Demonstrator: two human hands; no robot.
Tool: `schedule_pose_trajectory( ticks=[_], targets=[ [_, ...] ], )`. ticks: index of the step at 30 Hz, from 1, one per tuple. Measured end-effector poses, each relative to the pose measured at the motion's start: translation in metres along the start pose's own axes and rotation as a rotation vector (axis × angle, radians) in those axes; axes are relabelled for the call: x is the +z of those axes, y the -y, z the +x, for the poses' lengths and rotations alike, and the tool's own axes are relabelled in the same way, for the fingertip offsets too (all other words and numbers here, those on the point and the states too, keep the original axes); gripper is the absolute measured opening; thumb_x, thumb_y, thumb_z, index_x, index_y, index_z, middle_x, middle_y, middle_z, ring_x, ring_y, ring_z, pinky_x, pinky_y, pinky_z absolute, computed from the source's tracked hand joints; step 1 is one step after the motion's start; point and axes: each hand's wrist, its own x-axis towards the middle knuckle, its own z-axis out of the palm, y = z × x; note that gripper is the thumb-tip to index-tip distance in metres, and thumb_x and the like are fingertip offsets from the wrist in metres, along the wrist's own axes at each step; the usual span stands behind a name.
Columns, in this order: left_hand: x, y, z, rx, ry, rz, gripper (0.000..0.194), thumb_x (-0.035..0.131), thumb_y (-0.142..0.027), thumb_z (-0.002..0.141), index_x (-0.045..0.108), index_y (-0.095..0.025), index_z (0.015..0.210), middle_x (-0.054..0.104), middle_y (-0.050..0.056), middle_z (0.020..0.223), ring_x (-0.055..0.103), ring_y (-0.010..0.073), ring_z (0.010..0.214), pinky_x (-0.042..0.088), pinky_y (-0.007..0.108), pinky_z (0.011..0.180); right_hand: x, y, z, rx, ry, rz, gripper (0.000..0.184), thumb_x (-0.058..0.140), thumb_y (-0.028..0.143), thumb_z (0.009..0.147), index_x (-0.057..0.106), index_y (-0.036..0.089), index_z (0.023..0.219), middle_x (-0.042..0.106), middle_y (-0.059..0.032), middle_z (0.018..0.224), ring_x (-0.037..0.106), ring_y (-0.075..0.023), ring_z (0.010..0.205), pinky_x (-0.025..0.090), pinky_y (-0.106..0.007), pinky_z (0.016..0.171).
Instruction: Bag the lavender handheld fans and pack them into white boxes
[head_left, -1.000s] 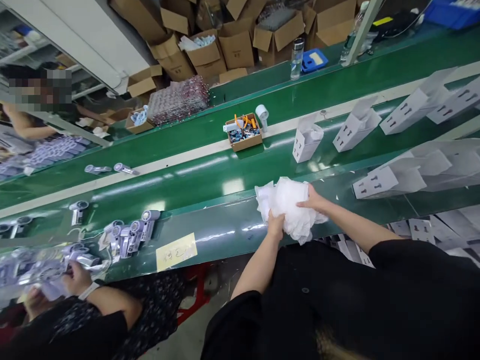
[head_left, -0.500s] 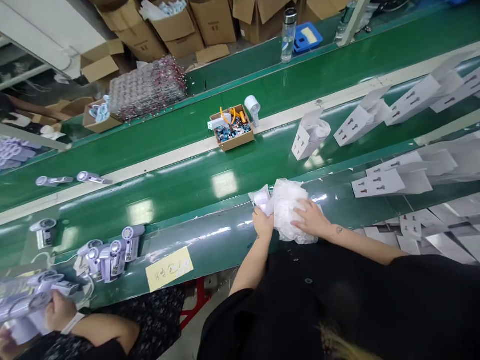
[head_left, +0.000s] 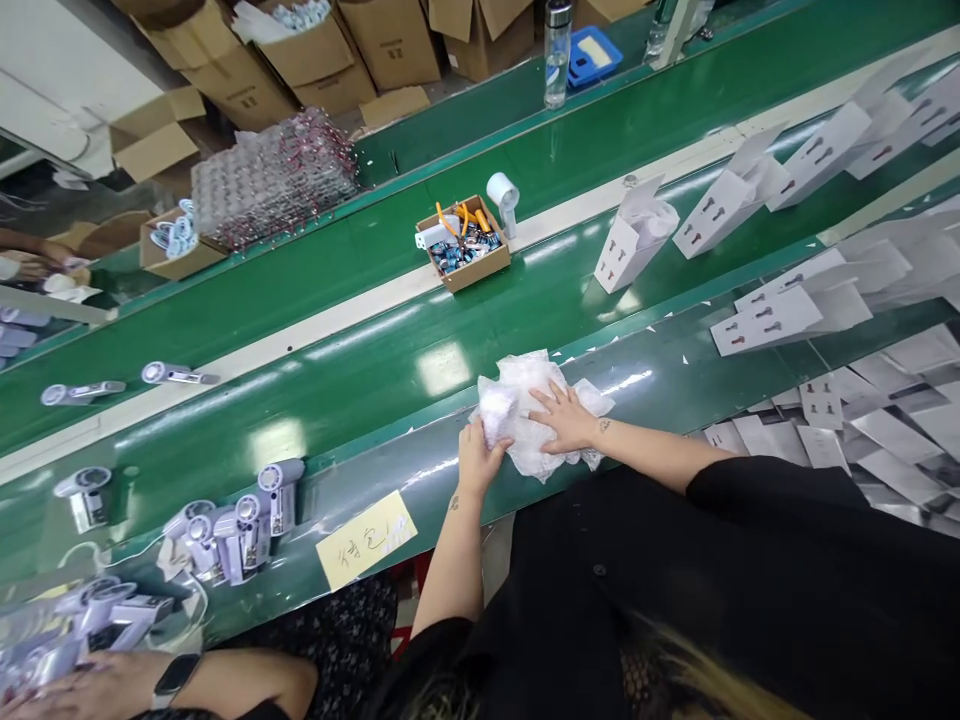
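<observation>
Plastic bags (head_left: 536,420), a crumpled white-clear bundle, now lie pressed flat on the near edge of the green belt (head_left: 360,370); 1 s ago I saw them lifted off it betw. both hands, so they've come down and got squashed. From the head cam: right hand (head_left: 566,418) lies on top, fingers spread flat, not clenched, while left hand (head_left: 480,462) pinches the bundle's left end, fingers curled round it. To me that means the bundle's being flattened w/ both hands, nothing let go.

Black short-sleeved buttoned top, bare forearms, small tattoos near both wrists, blond-tipped hair.
</observation>
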Motion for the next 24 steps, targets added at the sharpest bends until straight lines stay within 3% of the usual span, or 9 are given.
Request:
schedule_pose_trajectory(
  ticks=[4, 8, 11, 13, 15, 17, 19, 24],
  targets=[
    [0.009, 0.018, -0.003, -0.009, 0.151, 0.426, 0.068, 0.055, -0.054, 0.080, 0.042, -0.009, 0.130, 0.057, 0.019, 0.110, 0.051, 0.0323, 0.103, 0.041, 0.043, 0.087, 0.006, 0.001, 0.007, 0.103, -0.059, 0.190, 0.096, 0.068, 0.062, 0.062, 0.036, 0.017, 0.142, 0.020, -0.0153, 0.152, 0.003, -0.0410, 0.139, 0.003, -0.062, 0.108],
    [0.005, 0.017, 0.003, 0.021, 0.198, 0.562, 0.073, 0.052, -0.055, 0.081, 0.035, -0.010, 0.137, 0.052, 0.022, 0.120, 0.047, 0.0344, 0.110, 0.039, 0.046, 0.089, -0.003, -0.010, 0.002, 0.287, -0.370, 0.441, 0.053, 0.054, 0.051, 0.081, 0.056, 0.017, 0.122, 0.055, -0.0124, 0.128, 0.041, -0.0285, 0.127, 0.029, -0.045, 0.107],
    [0.000, 0.009, 0.004, -0.042, 0.169, 0.511, 0.084, 0.051, -0.062, 0.078, 0.030, -0.011, 0.141, 0.049, 0.023, 0.125, 0.044, 0.0368, 0.116, 0.039, 0.049, 0.091, -0.015, -0.011, 0.011, 0.446, -0.555, 0.485, 0.043, 0.058, 0.050, 0.079, 0.060, 0.019, 0.109, 0.064, -0.0092, 0.113, 0.051, -0.0264, 0.113, 0.038, -0.040, 0.097],
    [0.000, 0.000, -0.002, -0.047, 0.071, 0.486, 0.087, 0.052, -0.064, 0.076, 0.031, -0.010, 0.141, 0.048, 0.025, 0.125, 0.040, 0.0390, 0.121, 0.036, 0.052, 0.094, -0.024, -0.007, 0.025, 0.474, -0.522, 0.511, 0.045, 0.069, 0.048, 0.070, 0.059, 0.018, 0.103, 0.065, -0.0091, 0.104, 0.052, -0.0283, 0.107, 0.039, -0.041, 0.093],
    [0.004, -0.010, -0.013, 0.068, 0.001, 0.464, 0.079, 0.054, -0.061, 0.077, 0.039, -0.012, 0.138, 0.049, 0.024, 0.124, 0.037, 0.0389, 0.125, 0.029, 0.054, 0.101, -0.033, -0.003, 0.040, 0.465, -0.445, 0.566, 0.035, 0.073, 0.039, 0.065, 0.059, 0.017, 0.087, 0.066, -0.0086, 0.092, 0.052, -0.0284, 0.101, 0.038, -0.040, 0.092],
    [0.013, -0.020, -0.028, 0.251, 0.037, 0.418, 0.067, 0.055, -0.057, 0.079, 0.046, -0.020, 0.133, 0.050, 0.020, 0.126, 0.035, 0.0365, 0.128, 0.022, 0.054, 0.106, -0.040, -0.001, 0.050, 0.443, -0.394, 0.628, 0.022, 0.070, 0.031, 0.066, 0.055, 0.017, 0.075, 0.064, -0.0066, 0.080, 0.054, -0.0263, 0.095, 0.038, -0.038, 0.090],
    [0.025, -0.026, -0.040, 0.355, 0.104, 0.372, 0.062, 0.057, -0.054, 0.078, 0.049, -0.024, 0.131, 0.047, 0.017, 0.132, 0.034, 0.0353, 0.130, 0.019, 0.054, 0.109, -0.048, -0.005, 0.051, 0.428, -0.386, 0.687, 0.018, 0.063, 0.030, 0.070, 0.052, 0.018, 0.077, 0.062, -0.0045, 0.077, 0.056, -0.0230, 0.089, 0.041, -0.036, 0.085],
    [0.043, -0.027, -0.054, 0.204, 0.121, 0.264, 0.066, 0.063, -0.049, 0.075, 0.048, -0.016, 0.131, 0.046, 0.020, 0.133, 0.034, 0.0358, 0.130, 0.023, 0.053, 0.108, -0.086, -0.038, 0.019, 0.391, -0.365, 0.980, 0.023, 0.052, 0.039, 0.076, 0.049, 0.019, 0.088, 0.063, -0.0034, 0.079, 0.061, -0.0186, 0.078, 0.048, -0.033, 0.072]
  ],
)
